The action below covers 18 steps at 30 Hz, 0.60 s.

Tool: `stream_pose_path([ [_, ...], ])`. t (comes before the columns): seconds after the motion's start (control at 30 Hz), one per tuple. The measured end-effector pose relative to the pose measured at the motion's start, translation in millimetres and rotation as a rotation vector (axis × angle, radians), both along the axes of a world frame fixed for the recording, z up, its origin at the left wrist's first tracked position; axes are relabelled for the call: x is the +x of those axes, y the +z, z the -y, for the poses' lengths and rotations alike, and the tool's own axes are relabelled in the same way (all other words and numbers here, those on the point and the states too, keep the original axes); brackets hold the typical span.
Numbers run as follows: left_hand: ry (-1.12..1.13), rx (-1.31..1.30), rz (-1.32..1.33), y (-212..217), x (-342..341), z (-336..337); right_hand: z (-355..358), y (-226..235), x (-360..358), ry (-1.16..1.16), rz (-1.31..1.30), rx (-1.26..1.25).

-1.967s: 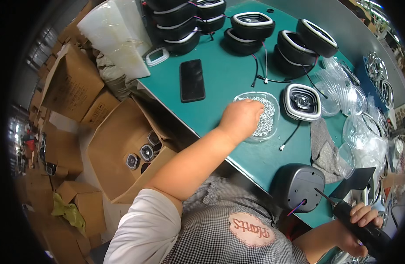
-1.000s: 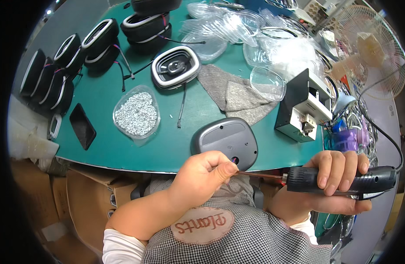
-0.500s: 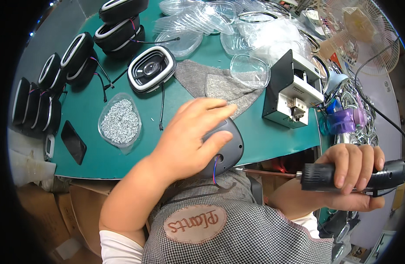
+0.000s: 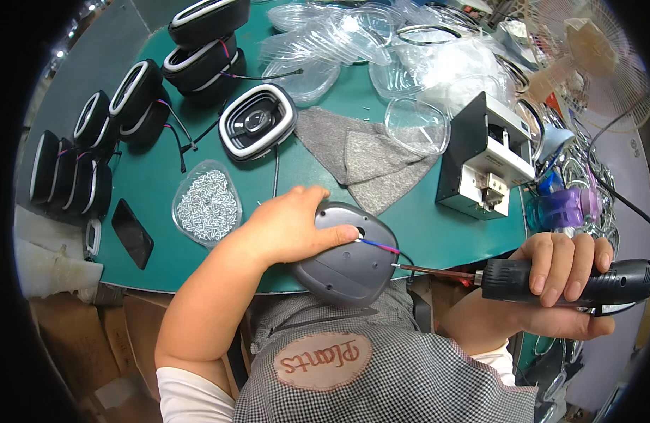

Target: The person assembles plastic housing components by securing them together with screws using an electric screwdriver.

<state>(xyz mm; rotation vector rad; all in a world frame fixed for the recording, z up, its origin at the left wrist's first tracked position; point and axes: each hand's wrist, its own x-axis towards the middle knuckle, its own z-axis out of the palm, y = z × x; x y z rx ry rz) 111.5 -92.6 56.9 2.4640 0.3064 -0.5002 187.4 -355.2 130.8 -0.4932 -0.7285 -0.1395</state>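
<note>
We see the grey speaker shell [image 4: 346, 255] at the near edge of the green table [image 4: 438, 233], our left hand [image 4: 286, 224] gripping its left side. Our right hand [image 4: 561, 278], beyond the table's near right corner, is clenched around the electric screwdriver [image 4: 572, 280], its bit touching the shell's right rim.

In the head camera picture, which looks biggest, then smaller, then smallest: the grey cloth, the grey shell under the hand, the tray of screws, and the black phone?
1. Grey cloth.
2. Grey shell, close to the cloth in size; it sits nearer the camera, so that order is unsure.
3. Tray of screws.
4. Black phone.
</note>
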Motion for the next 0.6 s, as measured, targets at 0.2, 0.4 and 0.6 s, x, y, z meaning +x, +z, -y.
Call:
stream_pose_path([
  [0.2,0.12,-0.423,0.021,-24,-29,-4,-13,-1,8,0.063,-0.021,-0.016],
  [0.4,0.421,-0.816,0.013,-45,-51,18,-34,-4,9,0.165,-0.006,-0.051],
  [0.6,0.485,-1.038,0.0,-37,-57,39,-51,-9,-9,0.176,0.095,-0.148],
])
